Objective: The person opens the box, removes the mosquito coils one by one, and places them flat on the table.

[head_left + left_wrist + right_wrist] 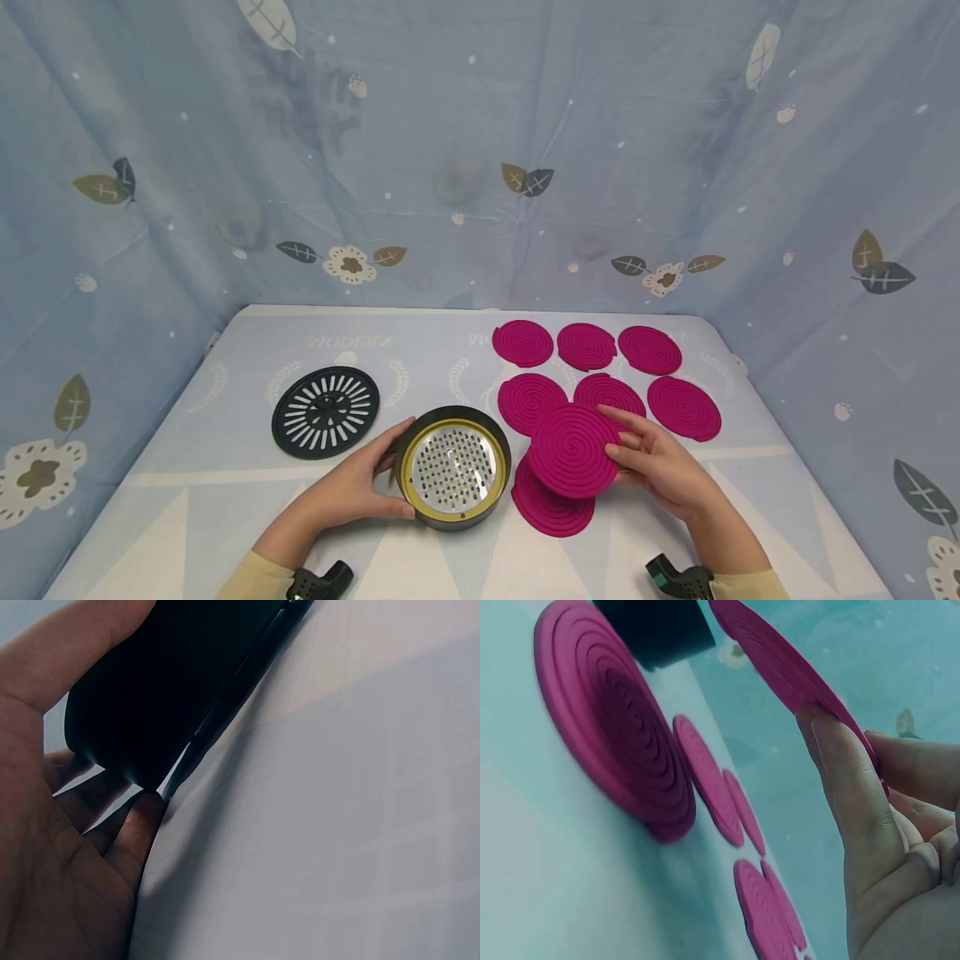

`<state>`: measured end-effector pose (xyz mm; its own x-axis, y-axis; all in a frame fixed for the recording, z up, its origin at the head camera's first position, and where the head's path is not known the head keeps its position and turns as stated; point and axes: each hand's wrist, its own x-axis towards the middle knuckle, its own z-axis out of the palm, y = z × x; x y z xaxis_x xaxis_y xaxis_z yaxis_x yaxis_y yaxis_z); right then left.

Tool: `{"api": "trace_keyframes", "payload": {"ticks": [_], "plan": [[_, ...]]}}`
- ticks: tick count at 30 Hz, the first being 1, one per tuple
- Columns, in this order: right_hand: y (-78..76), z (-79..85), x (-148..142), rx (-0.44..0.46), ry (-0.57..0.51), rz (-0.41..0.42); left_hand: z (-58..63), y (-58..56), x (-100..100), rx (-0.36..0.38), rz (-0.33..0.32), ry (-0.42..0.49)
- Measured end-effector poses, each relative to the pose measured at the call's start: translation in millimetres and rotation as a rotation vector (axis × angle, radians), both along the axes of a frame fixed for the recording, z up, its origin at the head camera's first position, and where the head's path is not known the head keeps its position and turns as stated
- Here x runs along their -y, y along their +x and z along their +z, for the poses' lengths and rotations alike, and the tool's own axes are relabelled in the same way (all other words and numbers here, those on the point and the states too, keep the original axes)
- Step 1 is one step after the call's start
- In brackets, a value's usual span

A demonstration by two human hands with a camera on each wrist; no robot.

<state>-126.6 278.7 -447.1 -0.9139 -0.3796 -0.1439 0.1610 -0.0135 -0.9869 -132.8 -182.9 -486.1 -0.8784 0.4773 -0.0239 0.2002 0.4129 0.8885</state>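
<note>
My left hand (356, 493) grips the side of a round black mosquito coil holder (454, 469), thumb at the front and fingers behind. Inside its gold-coloured ring sits a silvery plate with small raised points. In the left wrist view the holder's dark wall (172, 682) lies between thumb and fingers. Between thumb and fingers, my right hand (663, 471) pinches a magenta mosquito coil (573, 450) by its right edge. This coil is raised and tilted, partly covering another coil (557, 518) on the table. In the right wrist view, the pinched coil (787, 664) appears nearly edge-on.
Several more magenta coils (523, 343) lie in two rows at the back right of the table (225, 517). Left of the holder lies a black slotted lid (327, 408). A blue patterned curtain (450, 125) encloses the table's back and sides.
</note>
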Motion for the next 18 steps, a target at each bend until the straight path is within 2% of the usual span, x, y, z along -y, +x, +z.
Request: {"api": "trace_keyframes", "payload": {"ticks": [9, 18], "plan": [[5.8, -9.6, -17, 0.003, -0.066, -0.03, 0.5, -2.2, 0, 0.001, -0.009, -0.005], [7.0, -16.4, -42, -0.042, -0.145, -0.001, 0.1, -1.4, 0, -0.013, -0.017, 0.007]]}}
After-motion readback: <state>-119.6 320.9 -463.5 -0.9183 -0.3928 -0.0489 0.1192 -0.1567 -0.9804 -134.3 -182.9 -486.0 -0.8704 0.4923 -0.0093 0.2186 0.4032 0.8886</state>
